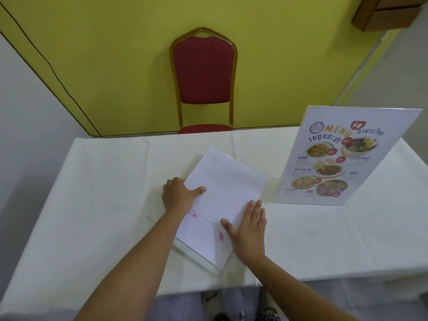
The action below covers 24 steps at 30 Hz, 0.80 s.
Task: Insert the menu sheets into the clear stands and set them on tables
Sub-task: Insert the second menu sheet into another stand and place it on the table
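A clear stand (196, 249) lies flat in the middle of the white table (92, 181). A menu sheet (227, 181) lies face down partly inside it, white back up, with print showing faintly through. My left hand (178, 193) grips the sheet's left edge, thumb on top. My right hand (249, 230) rests flat, fingers spread, on the sheet's lower right part. A second clear stand (345, 156) stands upright at the right, holding a colourful menu with food photos.
A red padded chair (203, 75) with a gold frame stands behind the table against a yellow wall. The table's near edge runs just above my legs and shoes. A cardboard box (384, 12) sits at the top right.
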Tool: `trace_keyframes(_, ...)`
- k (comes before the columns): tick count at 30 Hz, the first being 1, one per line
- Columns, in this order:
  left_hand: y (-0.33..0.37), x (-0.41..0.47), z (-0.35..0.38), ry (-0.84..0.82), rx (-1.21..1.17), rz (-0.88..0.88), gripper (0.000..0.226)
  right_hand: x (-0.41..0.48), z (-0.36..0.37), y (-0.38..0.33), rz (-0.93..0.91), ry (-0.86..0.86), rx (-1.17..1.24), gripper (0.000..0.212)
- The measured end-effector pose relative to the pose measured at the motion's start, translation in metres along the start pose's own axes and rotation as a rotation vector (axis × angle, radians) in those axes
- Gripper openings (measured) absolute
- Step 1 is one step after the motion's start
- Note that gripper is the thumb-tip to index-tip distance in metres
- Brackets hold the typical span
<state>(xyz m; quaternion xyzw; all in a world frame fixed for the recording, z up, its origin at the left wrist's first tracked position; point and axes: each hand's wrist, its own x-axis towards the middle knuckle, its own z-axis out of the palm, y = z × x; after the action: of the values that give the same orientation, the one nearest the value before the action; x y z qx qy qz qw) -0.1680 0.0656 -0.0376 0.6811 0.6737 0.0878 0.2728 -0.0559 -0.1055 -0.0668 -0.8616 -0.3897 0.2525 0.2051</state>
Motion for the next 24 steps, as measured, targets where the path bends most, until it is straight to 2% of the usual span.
trace_keyframes(7, 0.001, -0.003, -0.013, 0.063, -0.158, 0.045, 0.074, 0.005, -0.01, -0.021, 0.153, 0.105, 0.453, 0.104)
trace_keyframes(10, 0.002, -0.006, -0.023, 0.115, -0.229, 0.061, 0.069, 0.001, -0.019, -0.033, 0.091, 0.164, 0.515, 0.099)
trace_keyframes(16, 0.036, -0.006, -0.05, 0.233, -0.418, 0.168, 0.062, 0.013, -0.061, -0.053, -0.046, 0.309, 0.508, 0.094)
trace_keyframes(24, 0.067, -0.012, -0.051, 0.173, -0.477, 0.261, 0.065, 0.019, -0.094, -0.046, -0.077, 0.399, 0.405, 0.088)
